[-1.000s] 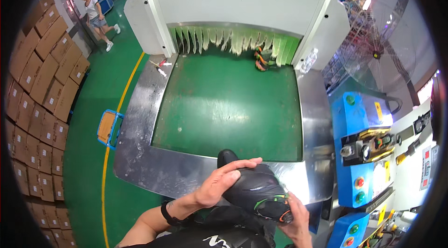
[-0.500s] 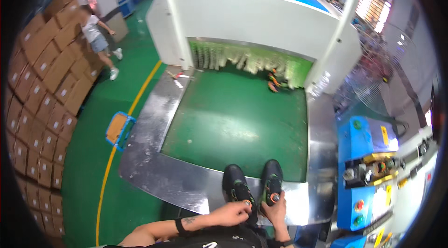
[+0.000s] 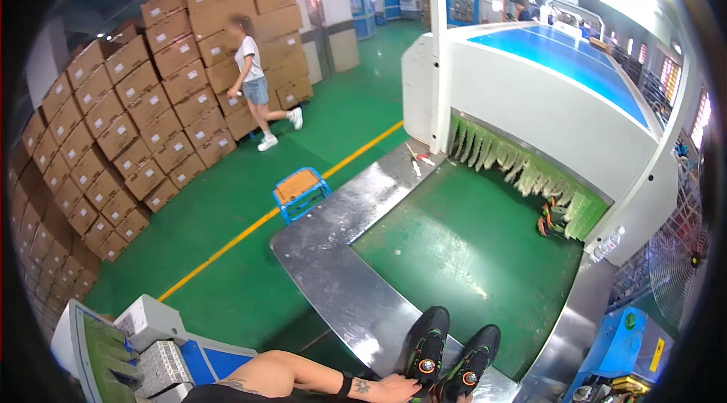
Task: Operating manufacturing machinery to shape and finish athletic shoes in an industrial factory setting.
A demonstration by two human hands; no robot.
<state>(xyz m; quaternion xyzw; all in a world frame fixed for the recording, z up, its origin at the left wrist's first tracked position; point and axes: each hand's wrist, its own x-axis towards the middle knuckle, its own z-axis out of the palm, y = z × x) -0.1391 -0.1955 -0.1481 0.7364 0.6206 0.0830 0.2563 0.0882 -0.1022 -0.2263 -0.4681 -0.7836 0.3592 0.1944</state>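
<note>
Side by side at the near edge of the metal ledge lie two black shoes, the left shoe (image 3: 429, 335) and the right shoe (image 3: 482, 344). Both have green trim and a round dial ringed in orange, and their toes point toward the green belt (image 3: 469, 251). My left hand (image 3: 397, 388) is closed at the back of the left shoe, fingers against its collar. Only a sliver of my right hand (image 3: 459, 398) shows at the frame's lower edge, its fingers at the heel of the right shoe; the rest is cut off.
A white machine (image 3: 560, 107) with a fringed curtain (image 3: 515, 168) spans the belt's far end. Another dark and orange shoe (image 3: 553, 217) sits by the fringe. Left are a small blue-framed stool (image 3: 301, 189), stacked cartons (image 3: 174, 92) and a walking person (image 3: 254, 81). Blue equipment (image 3: 625, 350) stands right.
My view has turned left, so the machine and belt now appear farther right. My left hand has shifted from the left shoe's dial to its back. The person by the cartons has taken a step.
</note>
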